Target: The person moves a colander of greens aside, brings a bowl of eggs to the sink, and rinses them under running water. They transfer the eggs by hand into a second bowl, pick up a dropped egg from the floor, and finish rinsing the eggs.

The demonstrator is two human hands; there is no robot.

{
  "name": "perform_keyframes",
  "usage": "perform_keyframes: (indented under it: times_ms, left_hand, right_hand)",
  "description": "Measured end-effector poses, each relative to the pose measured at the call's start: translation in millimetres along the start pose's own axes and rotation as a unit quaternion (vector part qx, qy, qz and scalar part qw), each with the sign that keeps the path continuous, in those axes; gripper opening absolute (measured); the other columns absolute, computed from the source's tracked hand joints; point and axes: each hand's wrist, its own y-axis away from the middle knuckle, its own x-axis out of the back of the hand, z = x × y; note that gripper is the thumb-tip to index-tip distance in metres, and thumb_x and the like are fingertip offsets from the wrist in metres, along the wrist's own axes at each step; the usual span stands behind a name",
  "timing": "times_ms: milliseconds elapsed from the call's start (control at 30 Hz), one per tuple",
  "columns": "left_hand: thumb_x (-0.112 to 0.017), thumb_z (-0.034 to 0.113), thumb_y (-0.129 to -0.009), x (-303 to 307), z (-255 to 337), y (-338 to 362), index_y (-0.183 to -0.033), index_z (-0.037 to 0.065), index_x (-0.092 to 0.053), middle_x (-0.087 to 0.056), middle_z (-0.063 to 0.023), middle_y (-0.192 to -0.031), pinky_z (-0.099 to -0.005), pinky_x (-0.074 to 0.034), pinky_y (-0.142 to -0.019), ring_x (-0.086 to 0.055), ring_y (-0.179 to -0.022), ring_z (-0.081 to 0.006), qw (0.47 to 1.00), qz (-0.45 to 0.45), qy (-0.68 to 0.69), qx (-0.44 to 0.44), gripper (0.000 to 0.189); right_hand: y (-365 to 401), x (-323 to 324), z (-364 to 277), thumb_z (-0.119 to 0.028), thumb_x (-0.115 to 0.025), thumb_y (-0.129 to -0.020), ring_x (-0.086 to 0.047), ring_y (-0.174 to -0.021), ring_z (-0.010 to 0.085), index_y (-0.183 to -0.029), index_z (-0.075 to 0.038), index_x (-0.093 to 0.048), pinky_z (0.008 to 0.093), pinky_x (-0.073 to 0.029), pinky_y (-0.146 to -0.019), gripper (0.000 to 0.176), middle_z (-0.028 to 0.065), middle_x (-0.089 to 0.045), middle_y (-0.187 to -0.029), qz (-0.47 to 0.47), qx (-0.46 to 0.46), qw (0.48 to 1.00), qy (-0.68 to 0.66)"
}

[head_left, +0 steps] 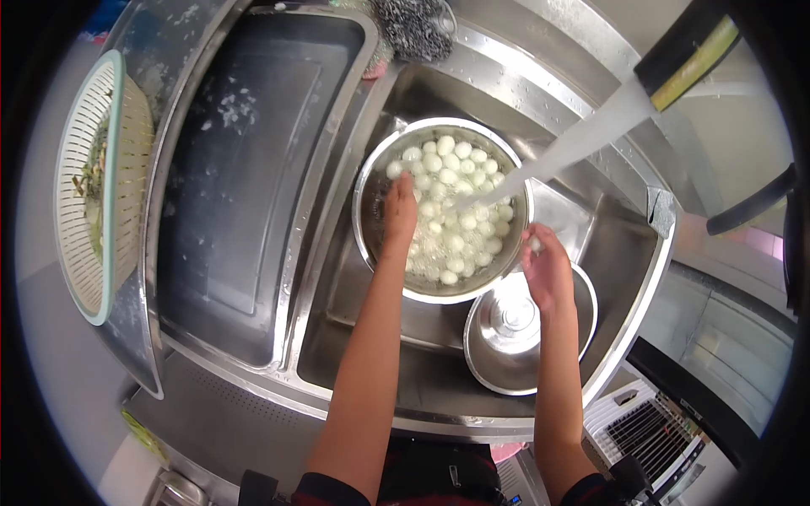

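Observation:
A round steel bowl [361, 221] holds many small, pale round things that look like peeled eggs [454, 244], in bubbling water. A stream of water [574, 135] runs down into it from above. My left hand [401, 212] is inside the bowl's left side, its fingers stretched out, with an egg close to the fingertips. Just outside the right rim, my right hand [550, 268] has its fingers curled around one small pale egg [535, 244]. Beneath that hand sits a second, shiny steel bowl [481, 358], partly hidden by my forearm.
Both bowls are in the right basin of a steel sink [337, 350]. The left basin [236, 185] has white flecks in it. A pale green-rimmed strainer basket [110, 194] with plant scraps stands far left. A dark scrubber [413, 27] lies at the back; the faucet [688, 55] hangs upper right.

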Motion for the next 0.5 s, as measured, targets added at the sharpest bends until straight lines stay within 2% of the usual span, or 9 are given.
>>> perform_keyframes:
  times_ms: [67, 100, 167, 200, 267, 333, 400, 467, 500]
  left_hand:
    - [-0.03, 0.045, -0.083, -12.3, -9.9, -1.9, -0.124, 0.008, -0.03, -0.034, -0.009, -0.126, -0.0344, -0.027, -0.093, -0.035, -0.112, -0.0248, 0.945, -0.031, 0.219, 0.242, 0.055]
    - [-0.03, 0.045, -0.083, -9.0, 2.0, 6.4, -0.124, 0.008, -0.03, -0.034, -0.009, -0.126, -0.0344, -0.027, -0.093, -0.035, -0.112, -0.0248, 0.946, -0.03, 0.22, 0.238, 0.055]
    - [-0.027, 0.048, -0.083, -3.6, 22.8, 26.2, -0.127, 0.01, -0.023, -0.028, -0.008, -0.129, -0.0377, -0.026, -0.093, -0.031, -0.115, -0.0253, 0.818, -0.17, 0.451, 0.314, 0.058]
    - [-0.027, 0.048, -0.083, -4.4, 23.7, 32.3, -0.127, 0.01, -0.023, -0.028, -0.008, -0.129, -0.0377, -0.026, -0.093, -0.031, -0.115, -0.0253, 0.818, -0.172, 0.452, 0.312, 0.058]
    - [-0.027, 0.049, -0.083, -1.4, 26.6, 44.7, -0.125, 0.011, -0.026, -0.031, -0.0076, -0.127, -0.0382, -0.028, -0.093, -0.032, -0.114, -0.0243, 0.76, -0.255, 0.544, 0.247, 0.057]
    - [-0.029, 0.044, -0.084, 8.8, 31.8, 51.1, -0.123, 0.008, -0.031, -0.035, -0.0088, -0.124, -0.0385, -0.032, -0.09, -0.035, -0.112, -0.024, 0.764, -0.214, 0.545, 0.27, 0.053]
    - [-0.033, 0.037, -0.086, 19.5, 28.4, 49.4, -0.118, 0.004, -0.037, -0.043, -0.0107, -0.117, -0.0379, -0.035, -0.087, -0.04, -0.107, -0.0252, 0.914, -0.12, 0.342, 0.181, 0.046]
    - [-0.036, 0.033, -0.086, 25.2, 33.8, 45.7, -0.112, -0.001, -0.044, -0.049, -0.0122, -0.11, -0.0341, -0.034, -0.088, -0.045, -0.103, -0.0243, 0.944, -0.079, 0.295, 0.123, 0.043]
    - [-0.036, 0.033, -0.086, 28.3, 40.2, 44.0, -0.111, -0.001, -0.045, -0.05, -0.0125, -0.109, -0.0321, -0.033, -0.089, -0.045, -0.103, -0.0235, 0.974, -0.039, 0.217, 0.045, 0.044]
  right_hand:
    - [8.0, -2.8, 2.5, -0.013, -0.048, -0.08, -0.049, -0.06, 0.0102, -0.09, -0.002, -0.048, 0.0178, -0.043, -0.052, 0.015, 0.006, -0.052, -0.077, -0.013, 0.002, 1.0, 0.007]
    - [11.9, -3.0, 3.2, -0.014, -0.048, -0.08, -0.049, -0.06, 0.0102, -0.091, -0.002, -0.047, 0.0173, -0.045, -0.053, 0.016, 0.0067, -0.051, -0.079, -0.045, -0.019, 0.999, 0.005]
    - [15.5, -5.1, 3.8, -0.015, -0.046, -0.081, -0.049, -0.058, 0.0116, -0.091, 0.0, -0.046, 0.0179, -0.047, -0.053, 0.018, 0.0089, -0.051, -0.081, -0.063, -0.046, 0.997, 0.003]
    - [15.0, -2.7, 4.8, -0.015, -0.046, -0.081, -0.049, -0.058, 0.0116, -0.091, 0.0, -0.046, 0.0179, -0.047, -0.053, 0.018, 0.0089, -0.051, -0.081, -0.063, -0.042, 0.997, 0.003]
    - [12.6, 4.5, 8.9, -0.016, -0.046, -0.081, -0.052, -0.061, 0.0137, -0.089, 0.0, -0.048, 0.0213, -0.046, -0.054, 0.018, 0.0105, -0.055, -0.079, -0.056, -0.059, 0.994, -0.07]
    - [13.0, 8.8, 9.9, -0.015, -0.046, -0.081, -0.052, -0.061, 0.0135, -0.088, 0.0, -0.049, 0.0216, -0.046, -0.054, 0.017, 0.0103, -0.055, -0.078, -0.052, -0.064, 0.993, -0.085]
    - [14.3, 12.4, 10.1, -0.015, -0.047, -0.08, -0.051, -0.061, 0.0134, -0.087, 0.0, -0.049, 0.0215, -0.046, -0.054, 0.016, 0.0102, -0.055, -0.079, -0.054, -0.058, 0.991, -0.106]
    - [19.3, 9.6, 9.1, -0.014, -0.046, -0.08, -0.049, -0.06, 0.0123, -0.087, 0.0, -0.047, 0.0198, -0.046, -0.052, 0.016, 0.0091, -0.053, -0.079, -0.024, -0.049, 0.995, -0.08]
    - [22.2, 8.7, 9.4, -0.014, -0.045, -0.08, -0.047, -0.058, 0.0113, -0.087, 0.0, -0.046, 0.0181, -0.046, -0.05, 0.016, 0.008, -0.05, -0.078, 0.006, -0.038, 0.998, -0.055]
